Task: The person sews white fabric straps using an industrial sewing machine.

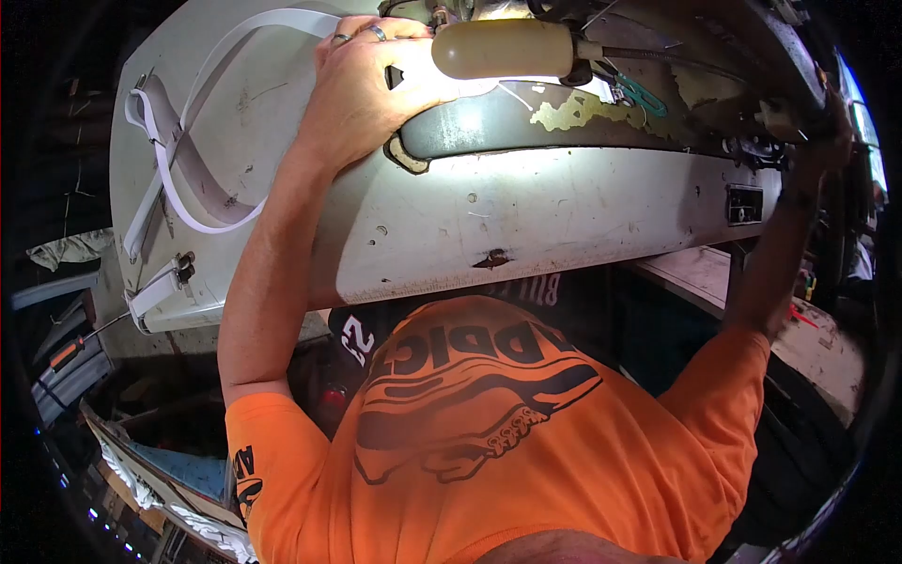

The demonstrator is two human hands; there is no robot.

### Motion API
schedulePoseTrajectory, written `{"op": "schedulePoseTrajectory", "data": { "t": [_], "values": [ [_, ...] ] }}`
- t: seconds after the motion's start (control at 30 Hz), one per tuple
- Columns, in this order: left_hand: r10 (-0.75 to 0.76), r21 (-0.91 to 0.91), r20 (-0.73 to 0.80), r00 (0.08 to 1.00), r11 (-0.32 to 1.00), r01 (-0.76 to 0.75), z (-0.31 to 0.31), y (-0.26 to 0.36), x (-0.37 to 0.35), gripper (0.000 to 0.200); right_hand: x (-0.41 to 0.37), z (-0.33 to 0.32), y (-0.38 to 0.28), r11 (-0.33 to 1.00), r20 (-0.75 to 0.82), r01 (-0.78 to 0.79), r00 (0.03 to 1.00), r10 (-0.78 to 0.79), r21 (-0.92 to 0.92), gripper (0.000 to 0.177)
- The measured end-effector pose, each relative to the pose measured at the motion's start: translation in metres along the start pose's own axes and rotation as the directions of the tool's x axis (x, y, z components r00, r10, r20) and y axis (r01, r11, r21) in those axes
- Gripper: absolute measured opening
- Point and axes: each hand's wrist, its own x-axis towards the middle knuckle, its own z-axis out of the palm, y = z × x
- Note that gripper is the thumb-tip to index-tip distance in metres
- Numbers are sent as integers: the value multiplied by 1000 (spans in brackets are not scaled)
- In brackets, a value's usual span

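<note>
My left hand (362, 89), with rings on its fingers, lies over the upper part of a pale painted metal panel (564, 202). Its fingers are bent and pressed together; what they close on is hidden by the hand and by bright glare. Right beside it sits a cream-coloured cylinder (503, 50) with a thin dark cable or rod running from its right end. Below the cylinder is a grey recessed section (489, 130) with peeling paint. At the panel's far right edge, in shadow, is my right hand (825, 136); its fingers cannot be made out.
A white strap (214, 228) loops across the panel's left side. A teal-handled tool (641, 94) lies in the recess. Near the lower left is an orange-and-black screwdriver (68, 353). A worn light-coloured board (686, 277) extends behind the panel on the right.
</note>
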Motion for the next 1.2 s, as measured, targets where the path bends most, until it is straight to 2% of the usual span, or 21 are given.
{"op": "schedulePoseTrajectory", "data": {
  "t": [0.03, 0.1, 0.13, 0.17, 0.23, 0.27, 0.33, 0.37, 0.4, 0.43, 0.47, 0.53, 0.6, 0.67, 0.7, 0.8, 0.83, 0.97, 1.1, 1.17, 1.2],
  "values": [
    [-3, -3, 4, 1000, 1000, 3, 1, -1, 0, 57, 0, 10, -12, 894, -35, -252, 958, 285, 370, 48],
    [0, 10, 5, 1000, 1000, 0, 1, -5, -1, 57, -9, 19, 26, 851, -106, -169, 962, 253, 497, 48],
    [7, 18, 3, 1000, 1000, -7, 3, -7, -2, 56, -8, 23, 21, 824, -140, -122, 961, 237, 554, 48],
    [15, 24, -2, 1000, 1000, -15, 5, -7, -3, 56, -17, 22, 14, 915, -257, -43, 953, 158, 402, 46],
    [19, 27, -2, 1000, 999, -19, 10, -5, -4, 54, -15, -1, -32, 990, -397, -78, 910, 120, 120, 34],
    [14, 38, -18, 1000, 999, -13, 9, -6, -3, 54, -16, -12, -74, 992, -443, -80, 889, 116, 101, 29],
    [12, 64, 36, 999, 998, -14, 1, 1, -3, 51, -41, -18, -175, 979, -359, -17, 929, 90, 202, 22],
    [15, 86, 67, 998, 996, -21, -3, 3, -2, 50, -68, -8, -230, 946, -174, 41, 985, 17, 322, 21],
    [28, 108, 100, 995, 993, -39, -6, 7, 1, 50, -88, 4, -279, 896, 50, 93, 991, -127, 435, 20],
    [2, 142, 145, 989, 990, -23, -12, 14, 3, 48, -98, 20, -319, 850, 224, 107, 941, -254, 516, 20],
    [8, 148, 144, 990, 988, -30, -13, 15, 4, 48, -85, 36, -354, 821, 255, 144, 909, -331, 552, 20],
    [27, 159, 154, 988, 986, -52, -12, 14, 5, 47, -76, 82, -363, 841, 574, -144, 788, -221, 521, 25],
    [60, 138, 90, 994, 988, -72, -3, 4, -2, 46, -52, 97, -371, 791, 705, -296, 673, -225, 535, 31],
    [81, 127, 54, 995, 988, -87, -1, -3, -2, 45, -41, 108, -369, 734, 636, -253, 711, -300, 630, 35],
    [81, 124, 57, 995, 988, -87, -1, -3, -3, 44, -49, 116, -364, 697, 500, -130, 788, -359, 705, 37],
    [97, 115, -6, 995, 989, -96, 2, -6, -5, 42, -61, 131, -364, 617, 496, -216, 804, -327, 757, 41],
    [93, 115, -11, 996, 989, -91, 2, -3, -5, 42, -59, 128, -365, 638, 598, -314, 747, -290, 703, 41],
    [35, 124, -10, 999, 992, -34, -2, 14, -2, 44, -67, 132, -363, 712, 585, -238, 757, -291, 661, 41],
    [28, 127, -7, 1000, 991, -27, -2, 17, -2, 45, -60, 123, -366, 753, 656, -262, 700, -282, 604, 38],
    [46, 119, -19, 999, 992, -44, 0, 14, -4, 46, -61, 121, -367, 757, 639, -225, 705, -309, 614, 37],
    [38, 119, -18, 999, 992, -36, -1, 13, -2, 46, -63, 126, -364, 744, 577, -154, 738, -351, 650, 36]
  ]
}}
